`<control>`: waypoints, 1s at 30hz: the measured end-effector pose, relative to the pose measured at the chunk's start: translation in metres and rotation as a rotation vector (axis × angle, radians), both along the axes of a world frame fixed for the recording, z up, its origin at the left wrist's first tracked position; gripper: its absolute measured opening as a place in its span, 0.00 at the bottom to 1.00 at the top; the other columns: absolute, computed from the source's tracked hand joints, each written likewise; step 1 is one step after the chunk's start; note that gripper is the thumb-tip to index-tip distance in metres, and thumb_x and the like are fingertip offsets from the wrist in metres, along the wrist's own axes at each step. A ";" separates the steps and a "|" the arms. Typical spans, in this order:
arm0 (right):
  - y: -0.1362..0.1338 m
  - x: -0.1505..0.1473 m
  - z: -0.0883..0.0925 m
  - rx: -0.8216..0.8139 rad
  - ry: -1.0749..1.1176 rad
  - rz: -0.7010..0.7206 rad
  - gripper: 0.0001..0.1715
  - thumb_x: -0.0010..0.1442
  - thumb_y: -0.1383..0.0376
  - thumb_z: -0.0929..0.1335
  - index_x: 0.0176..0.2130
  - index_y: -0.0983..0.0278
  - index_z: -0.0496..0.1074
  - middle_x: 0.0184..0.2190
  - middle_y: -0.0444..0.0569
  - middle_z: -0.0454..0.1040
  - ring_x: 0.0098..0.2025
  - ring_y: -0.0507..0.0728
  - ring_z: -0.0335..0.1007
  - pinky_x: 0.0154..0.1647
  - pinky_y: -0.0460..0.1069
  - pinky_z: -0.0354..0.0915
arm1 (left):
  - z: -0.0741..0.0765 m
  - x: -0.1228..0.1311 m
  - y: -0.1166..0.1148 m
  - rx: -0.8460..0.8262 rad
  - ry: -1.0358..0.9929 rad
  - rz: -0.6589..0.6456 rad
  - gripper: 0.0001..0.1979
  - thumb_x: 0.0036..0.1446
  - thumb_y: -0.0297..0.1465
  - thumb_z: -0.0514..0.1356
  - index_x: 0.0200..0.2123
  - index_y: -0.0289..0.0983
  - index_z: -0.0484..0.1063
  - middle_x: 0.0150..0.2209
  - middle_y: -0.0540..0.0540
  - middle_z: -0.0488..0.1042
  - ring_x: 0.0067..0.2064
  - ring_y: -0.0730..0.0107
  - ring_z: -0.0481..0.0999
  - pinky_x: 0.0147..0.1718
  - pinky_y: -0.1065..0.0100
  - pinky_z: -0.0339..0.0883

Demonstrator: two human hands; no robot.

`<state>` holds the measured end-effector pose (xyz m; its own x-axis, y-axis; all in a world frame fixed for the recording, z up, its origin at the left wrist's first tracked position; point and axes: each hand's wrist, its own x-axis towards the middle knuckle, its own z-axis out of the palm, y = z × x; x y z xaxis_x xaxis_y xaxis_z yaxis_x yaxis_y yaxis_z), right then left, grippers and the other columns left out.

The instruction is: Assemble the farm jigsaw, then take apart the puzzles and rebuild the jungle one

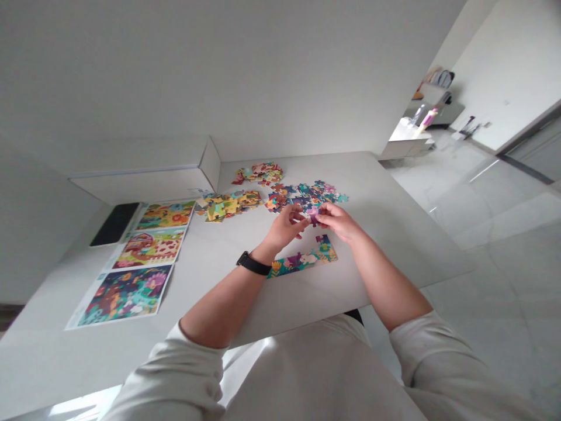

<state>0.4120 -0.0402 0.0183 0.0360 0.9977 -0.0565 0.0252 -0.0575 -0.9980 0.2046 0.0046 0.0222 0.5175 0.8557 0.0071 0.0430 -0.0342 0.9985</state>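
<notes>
A purple puzzle piece (314,214) is held between my two hands, above the table. My right hand (336,221) pinches it from the right between thumb and fingers. From the left, the curled fingertips of my left hand (287,226) meet its edge, with a black band on that wrist. Below the hands lies a joined puzzle strip (302,261) with plants and a white animal, rising at its right end; my left wrist is close to its left end. Just beyond my fingers spreads a pile of dark blue, teal and purple puzzle pieces (307,193).
Farther left are a yellow-green pile of pieces (228,204) and a red-pink pile (260,173). A printed picture sheet (146,248) lies at the left beside a black phone (115,224). Behind them stands a white box (153,182) against the wall.
</notes>
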 end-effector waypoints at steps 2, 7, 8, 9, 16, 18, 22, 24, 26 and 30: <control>0.001 0.000 -0.004 -0.012 -0.010 0.010 0.29 0.48 0.46 0.81 0.38 0.58 0.70 0.33 0.41 0.73 0.35 0.54 0.70 0.37 0.49 0.64 | -0.007 0.001 -0.002 -0.022 -0.054 0.009 0.21 0.59 0.36 0.72 0.48 0.39 0.66 0.34 0.52 0.75 0.29 0.76 0.76 0.24 0.75 0.72; 0.004 0.001 -0.010 -0.011 -0.095 0.034 0.27 0.53 0.44 0.77 0.41 0.57 0.71 0.34 0.42 0.74 0.36 0.56 0.70 0.37 0.49 0.65 | -0.021 -0.001 -0.002 -0.027 -0.091 0.071 0.23 0.56 0.37 0.73 0.47 0.39 0.65 0.31 0.54 0.75 0.27 0.78 0.73 0.23 0.77 0.68; 0.004 0.001 -0.011 -0.001 -0.122 0.032 0.27 0.53 0.44 0.77 0.42 0.57 0.71 0.34 0.43 0.74 0.37 0.56 0.71 0.38 0.50 0.65 | -0.024 0.000 -0.002 -0.023 -0.086 0.081 0.23 0.55 0.36 0.73 0.47 0.39 0.65 0.31 0.54 0.75 0.26 0.78 0.72 0.22 0.77 0.68; 0.004 0.002 -0.010 0.016 -0.150 0.030 0.26 0.54 0.44 0.76 0.42 0.58 0.71 0.34 0.43 0.74 0.37 0.56 0.71 0.39 0.50 0.65 | -0.026 0.001 -0.002 -0.020 -0.080 0.088 0.22 0.56 0.36 0.72 0.47 0.39 0.65 0.31 0.54 0.74 0.25 0.78 0.72 0.22 0.77 0.67; 0.003 0.012 -0.005 0.094 -0.226 0.048 0.23 0.55 0.48 0.76 0.41 0.60 0.72 0.33 0.43 0.75 0.36 0.55 0.70 0.41 0.51 0.65 | -0.024 0.003 -0.008 0.070 0.042 0.121 0.15 0.64 0.32 0.64 0.51 0.39 0.66 0.36 0.51 0.78 0.26 0.76 0.74 0.24 0.74 0.69; 0.002 0.021 -0.002 0.070 -0.228 0.061 0.23 0.56 0.48 0.76 0.41 0.60 0.72 0.32 0.43 0.74 0.35 0.55 0.69 0.38 0.50 0.64 | -0.015 -0.003 -0.010 0.235 0.157 0.143 0.16 0.65 0.30 0.62 0.55 0.39 0.67 0.43 0.46 0.80 0.30 0.74 0.77 0.30 0.71 0.72; 0.001 0.041 0.002 -0.011 -0.237 0.090 0.25 0.54 0.47 0.78 0.40 0.60 0.72 0.29 0.40 0.72 0.28 0.52 0.64 0.30 0.48 0.59 | 0.008 -0.017 -0.022 0.632 0.429 0.017 0.15 0.66 0.31 0.63 0.55 0.39 0.74 0.54 0.41 0.79 0.39 0.68 0.81 0.44 0.64 0.76; 0.000 0.047 0.002 -0.047 -0.251 0.117 0.26 0.53 0.46 0.79 0.39 0.60 0.72 0.28 0.40 0.71 0.26 0.51 0.61 0.27 0.47 0.56 | 0.014 -0.019 -0.034 0.758 0.512 -0.134 0.13 0.69 0.33 0.62 0.55 0.40 0.76 0.53 0.41 0.80 0.44 0.63 0.82 0.49 0.60 0.76; -0.001 0.049 -0.001 -0.076 -0.274 0.134 0.27 0.52 0.46 0.79 0.39 0.60 0.72 0.28 0.41 0.71 0.25 0.50 0.60 0.26 0.47 0.54 | 0.012 -0.018 -0.046 0.856 0.580 -0.261 0.12 0.71 0.33 0.61 0.55 0.41 0.78 0.53 0.41 0.80 0.49 0.58 0.81 0.53 0.57 0.75; -0.001 0.045 -0.006 -0.116 -0.327 0.124 0.24 0.53 0.48 0.79 0.39 0.60 0.74 0.30 0.42 0.73 0.27 0.51 0.62 0.27 0.46 0.55 | -0.005 -0.009 -0.064 0.968 0.733 -0.352 0.15 0.71 0.34 0.62 0.57 0.42 0.78 0.60 0.39 0.78 0.58 0.51 0.77 0.58 0.52 0.73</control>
<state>0.4569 -0.0417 0.0120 -0.0495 0.9834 -0.1746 0.3555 -0.1460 -0.9232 0.1953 -0.0594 0.0168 0.8633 0.4760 0.1677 0.4141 -0.8581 0.3038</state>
